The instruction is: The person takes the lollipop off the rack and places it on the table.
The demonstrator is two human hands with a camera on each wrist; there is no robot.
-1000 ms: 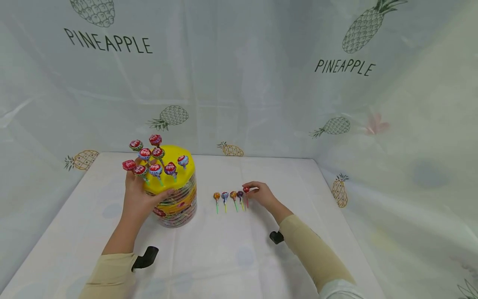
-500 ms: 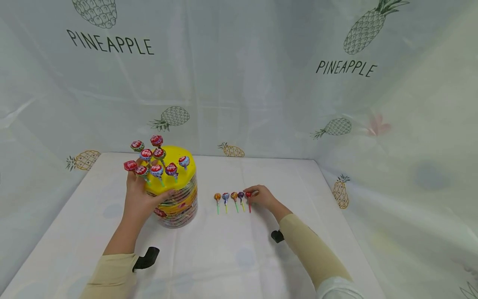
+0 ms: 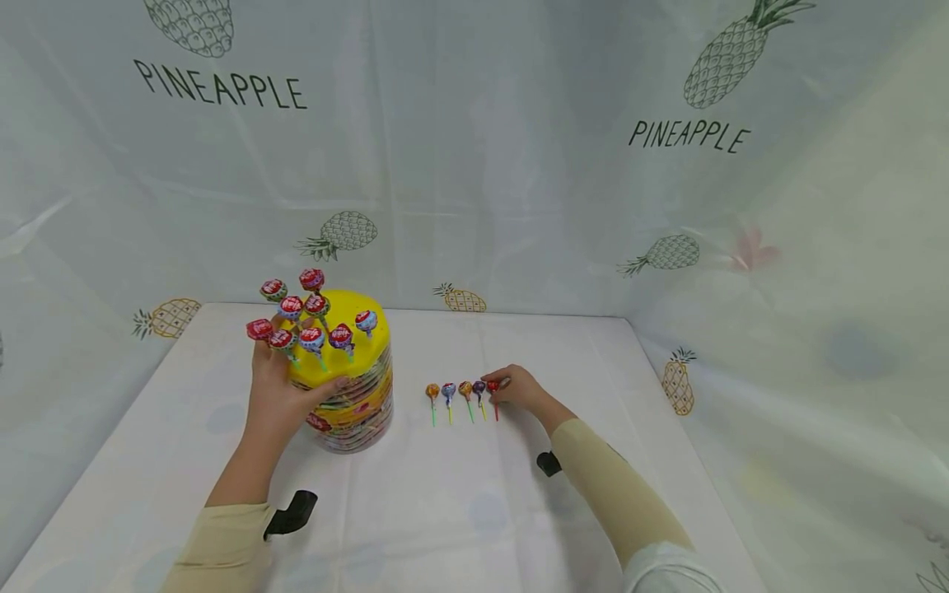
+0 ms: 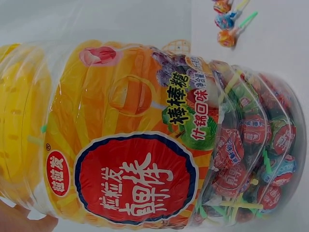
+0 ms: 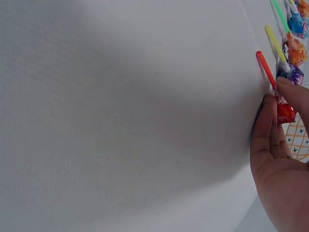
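My left hand (image 3: 278, 395) grips a clear plastic jar (image 3: 356, 416) near its yellow lid (image 3: 359, 301), the thumb along the upper side. Through the jar's wall, wrapped lollipops (image 4: 256, 128) show below an orange label (image 4: 130, 101). Several lollipops (image 3: 312, 338) stand with their sticks in the lid. To the jar's right, my right hand (image 3: 522, 389) pinches a red lollipop (image 5: 286, 114) between thumb and fingers, its red stick toward me. That lollipop is at the right end of a row, beside a purple lollipop (image 3: 479, 386); the hand partly covers its head.
Farther left in the row lie an orange lollipop (image 3: 465, 388), a blue lollipop (image 3: 448, 390) and another orange one at the end, sticks toward me. A white cloth covers the table (image 3: 415, 511). Behind hangs a pale curtain (image 3: 474, 165) with printed pineapples.
The red lollipop has shifted slightly right and toward me, its stick now nearly parallel to the others; my right hand moved with it. My left hand keeps its hold on the jar.
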